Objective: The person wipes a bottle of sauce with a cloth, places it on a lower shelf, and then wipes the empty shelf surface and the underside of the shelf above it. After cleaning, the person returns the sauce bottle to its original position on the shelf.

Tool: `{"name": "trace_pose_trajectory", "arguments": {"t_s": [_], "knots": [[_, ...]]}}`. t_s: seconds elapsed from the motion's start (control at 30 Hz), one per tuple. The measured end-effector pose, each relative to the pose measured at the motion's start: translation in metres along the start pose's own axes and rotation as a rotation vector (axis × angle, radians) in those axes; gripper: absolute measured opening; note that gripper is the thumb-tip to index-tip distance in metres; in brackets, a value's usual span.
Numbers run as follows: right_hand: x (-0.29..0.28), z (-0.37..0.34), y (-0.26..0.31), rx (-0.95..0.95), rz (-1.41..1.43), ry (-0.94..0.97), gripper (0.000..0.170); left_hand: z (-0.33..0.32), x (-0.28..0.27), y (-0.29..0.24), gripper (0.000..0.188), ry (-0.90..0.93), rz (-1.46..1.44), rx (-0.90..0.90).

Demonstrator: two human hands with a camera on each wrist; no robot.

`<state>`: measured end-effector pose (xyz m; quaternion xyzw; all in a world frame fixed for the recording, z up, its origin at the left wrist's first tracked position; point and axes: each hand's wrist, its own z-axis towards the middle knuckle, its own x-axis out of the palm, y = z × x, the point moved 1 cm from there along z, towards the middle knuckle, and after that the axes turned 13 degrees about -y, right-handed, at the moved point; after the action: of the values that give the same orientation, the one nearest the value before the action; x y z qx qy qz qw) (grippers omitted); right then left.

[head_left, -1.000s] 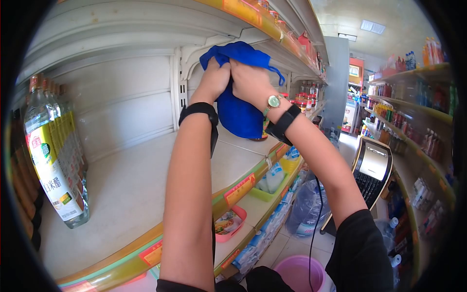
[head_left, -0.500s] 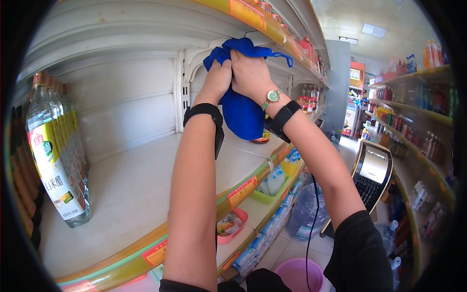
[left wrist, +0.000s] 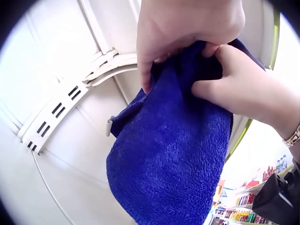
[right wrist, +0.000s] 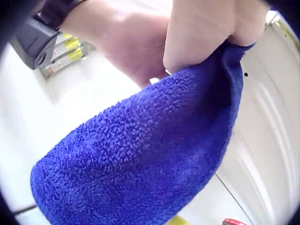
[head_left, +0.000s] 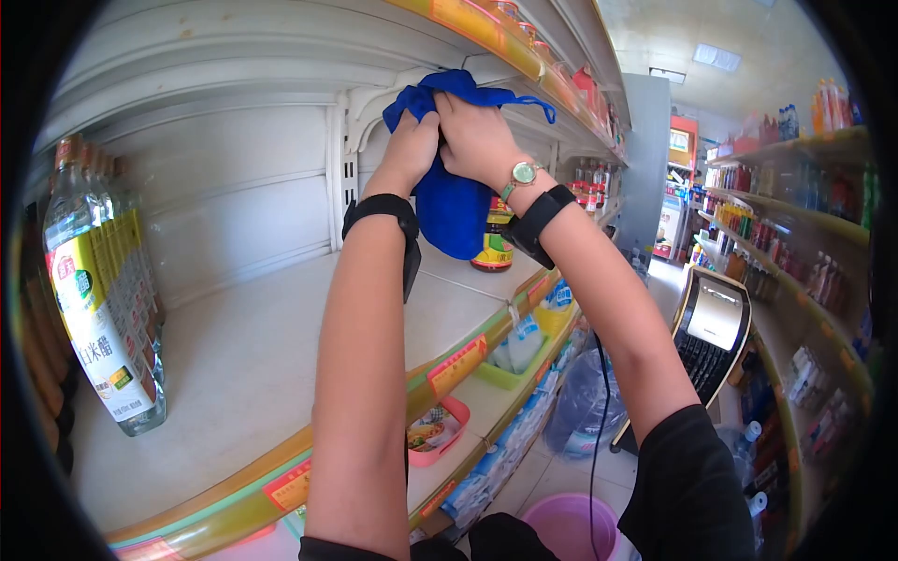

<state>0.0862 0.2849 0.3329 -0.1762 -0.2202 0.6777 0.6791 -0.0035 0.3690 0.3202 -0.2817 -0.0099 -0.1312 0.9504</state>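
A blue fluffy cleaning cloth hangs in front of the shelf, bunched at its top, with a thin loop sticking out to the right. My left hand grips the bunched upper part. Close beside it, my right hand holds the same bunch, its thumb pressed into the folds in the left wrist view. The lower part of the cloth droops freely below both hands. In the right wrist view, the cloth covers most of the fingers. Partly behind it on the shelf stands a jar with a yellow-green label.
Clear glass bottles with white and yellow labels line the shelf's left end. An upper shelf edge overhangs the hands. A pink basin, a large plastic water bottle and a black cord are below right.
Both hands have stayed on the cloth and shifted slightly up and left. The drooping part has swung left, showing more of the jar behind it.
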Motion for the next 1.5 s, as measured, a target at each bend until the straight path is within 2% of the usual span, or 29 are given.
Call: {"name": "trace_pose_trajectory", "arguments": {"t_s": [0.07, 0.17, 0.23, 0.27, 0.43, 0.5, 0.57, 0.63, 0.67, 0.77, 0.97, 1.0, 1.13, 1.23, 1.3, 1.43, 1.5], "knots": [[-0.002, 0.0, -0.006, 0.01, 0.129, 0.133, 0.045, 0.003, 0.004, 0.008, 0.047, -0.001, -0.024, 0.007], [-0.01, -0.002, -0.002, 0.026, 0.077, 0.148, 0.046, 0.002, 0.003, 0.007, 0.047, 0.054, -0.075, 0.015], [-0.016, -0.005, 0.004, 0.028, 0.034, 0.08, 0.042, 0.002, 0.006, 0.009, 0.046, 0.006, -0.031, 0.136], [-0.018, -0.006, 0.006, 0.034, -0.011, 0.019, 0.037, 0.002, 0.008, 0.008, 0.048, -0.013, 0.019, 0.11], [-0.016, -0.004, 0.001, -0.012, -0.025, -0.053, 0.039, 0.006, 0.01, 0.01, 0.051, -0.029, 0.051, 0.098], [-0.009, 0.005, -0.001, 0.033, 0.045, 0.025, 0.048, 0.013, 0.01, 0.015, 0.051, -0.004, 0.008, 0.077], [-0.006, 0.004, 0.0, 0.016, 0.033, 0.039, 0.048, 0.014, 0.008, 0.019, 0.05, -0.008, -0.02, 0.046], [-0.004, -0.001, -0.001, 0.093, 0.114, 0.233, 0.048, 0.01, 0.007, 0.018, 0.05, -0.007, -0.049, 0.021], [-0.007, -0.001, -0.001, 0.091, 0.111, 0.236, 0.048, 0.009, 0.005, 0.017, 0.05, 0.018, -0.02, 0.053], [-0.017, -0.003, 0.002, 0.099, 0.099, 0.222, 0.047, 0.007, 0.008, 0.013, 0.05, 0.036, 0.001, 0.099], [-0.062, -0.018, -0.002, 0.151, -0.155, -0.056, 0.054, 0.0, 0.017, 0.0, 0.057, -0.031, 0.098, 0.132], [-0.068, -0.017, -0.007, 0.005, -0.21, -0.094, 0.055, -0.001, 0.016, -0.001, 0.058, -0.034, 0.114, 0.14], [-0.054, -0.017, -0.011, -0.045, -0.16, -0.028, 0.053, -0.01, 0.017, -0.005, 0.059, -0.045, 0.111, 0.106], [-0.038, -0.007, -0.008, -0.03, -0.071, 0.067, 0.053, -0.007, 0.017, -0.001, 0.056, -0.037, 0.09, 0.127], [-0.026, -0.002, -0.005, 0.059, -0.024, 0.184, 0.053, 0.001, 0.019, 0.01, 0.054, -0.022, 0.062, 0.165], [-0.011, 0.0, -0.006, 0.036, -0.01, 0.161, 0.054, 0.008, 0.015, 0.017, 0.05, -0.016, 0.006, 0.188], [-0.007, 0.001, -0.004, 0.075, 0.004, 0.275, 0.055, 0.011, 0.013, 0.023, 0.049, -0.033, 0.005, 0.179]]}}
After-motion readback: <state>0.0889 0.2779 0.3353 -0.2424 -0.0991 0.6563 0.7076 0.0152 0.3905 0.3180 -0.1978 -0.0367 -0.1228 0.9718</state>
